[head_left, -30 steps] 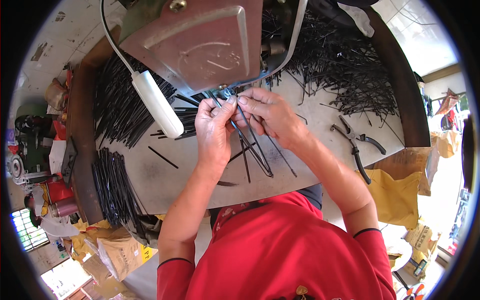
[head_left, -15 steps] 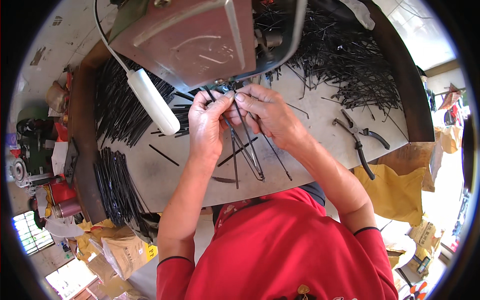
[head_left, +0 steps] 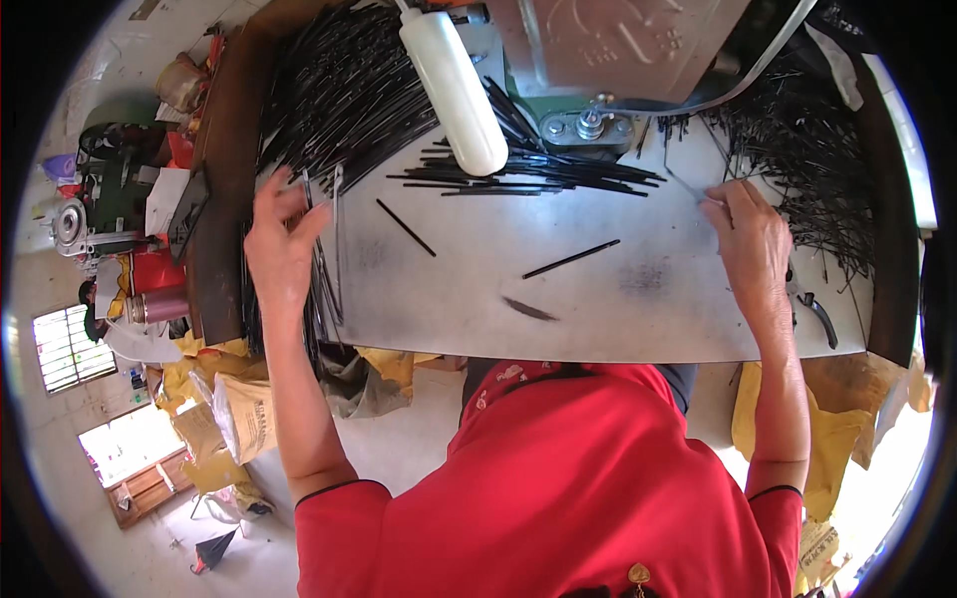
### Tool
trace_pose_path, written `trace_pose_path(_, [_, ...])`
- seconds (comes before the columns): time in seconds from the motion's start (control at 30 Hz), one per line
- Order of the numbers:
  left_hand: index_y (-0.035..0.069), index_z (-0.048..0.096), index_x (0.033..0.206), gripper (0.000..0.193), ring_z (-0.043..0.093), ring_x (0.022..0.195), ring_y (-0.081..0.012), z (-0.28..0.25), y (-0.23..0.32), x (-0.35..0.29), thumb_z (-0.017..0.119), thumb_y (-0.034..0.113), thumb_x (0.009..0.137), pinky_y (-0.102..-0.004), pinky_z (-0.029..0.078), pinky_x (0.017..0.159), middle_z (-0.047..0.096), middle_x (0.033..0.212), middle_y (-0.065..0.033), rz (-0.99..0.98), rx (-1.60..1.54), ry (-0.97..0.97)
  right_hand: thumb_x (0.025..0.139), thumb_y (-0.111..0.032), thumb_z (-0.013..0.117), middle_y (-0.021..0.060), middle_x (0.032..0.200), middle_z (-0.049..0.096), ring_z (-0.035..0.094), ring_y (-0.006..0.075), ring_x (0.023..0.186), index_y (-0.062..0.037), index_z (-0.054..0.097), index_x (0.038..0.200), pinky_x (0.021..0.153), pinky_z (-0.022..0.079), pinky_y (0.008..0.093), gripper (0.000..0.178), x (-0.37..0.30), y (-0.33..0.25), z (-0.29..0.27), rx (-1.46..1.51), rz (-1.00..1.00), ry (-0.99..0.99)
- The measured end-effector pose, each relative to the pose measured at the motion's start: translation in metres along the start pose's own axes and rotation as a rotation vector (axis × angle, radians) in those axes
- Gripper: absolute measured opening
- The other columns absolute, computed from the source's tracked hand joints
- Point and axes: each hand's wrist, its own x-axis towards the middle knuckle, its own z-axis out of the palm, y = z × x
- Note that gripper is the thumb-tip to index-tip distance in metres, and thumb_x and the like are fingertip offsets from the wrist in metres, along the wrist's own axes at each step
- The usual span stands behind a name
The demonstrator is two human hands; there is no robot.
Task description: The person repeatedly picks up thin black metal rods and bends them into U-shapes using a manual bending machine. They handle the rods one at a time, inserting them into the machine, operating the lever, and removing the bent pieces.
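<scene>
Head view: left fingers spread near black rods, right fingers bunched by a thin rod, grip unclear.

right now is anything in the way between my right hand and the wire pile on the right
Nothing visible: the right hand is right beside the wire pile; whether they touch can't be told. The pliers lie lower in the picture, off that line.
</scene>
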Motion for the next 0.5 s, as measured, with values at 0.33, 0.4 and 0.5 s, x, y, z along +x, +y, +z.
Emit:
trace_pose_path(0.33, [0.003,0.063,0.097,0.021,0.059,0.088,-0.0311,0.054,-0.007,-0.041,0.067,0.001,0.076,-0.0365,0.049,0.079,0.063,0.096,-0.0113,0.606,0.182,-0.224,0.080,-0.010,0.059,0.0128,0.075,0.064,0.063,0.0309,0.065,-0.0010,0.058,0.084,0.060,0.050,0.0367,0.010,0.010,0.005,-0.010,0.011,-0.120,-0.028])
trace_pose_path(0.4, [0.000,0.059,0.097,0.020,0.058,0.086,-0.0291,0.061,-0.003,-0.039,0.065,0.000,0.078,-0.0353,0.049,0.077,0.062,0.094,-0.0117,0.612,0.150,-0.197,0.080,-0.009,0.059,0.0127,0.074,0.064,0.064,0.0282,0.064,-0.0005,0.058,0.085,0.059,0.050,0.0345,0.010,0.005,0.006,-0.014,0.134,-0.073,-0.005])
trace_pose_path(0.5, [-0.001,0.055,0.102,0.018,0.057,0.082,-0.0204,0.078,0.010,-0.048,0.060,0.000,0.085,-0.0313,0.048,0.073,0.061,0.091,-0.0098,0.386,-0.150,-0.162,0.083,-0.007,0.059,0.0113,0.070,0.064,0.063,0.0169,0.055,-0.0002,0.057,0.088,0.052,0.050,0.0272,0.009,-0.007,-0.012,-0.023,0.514,0.253,-0.091])
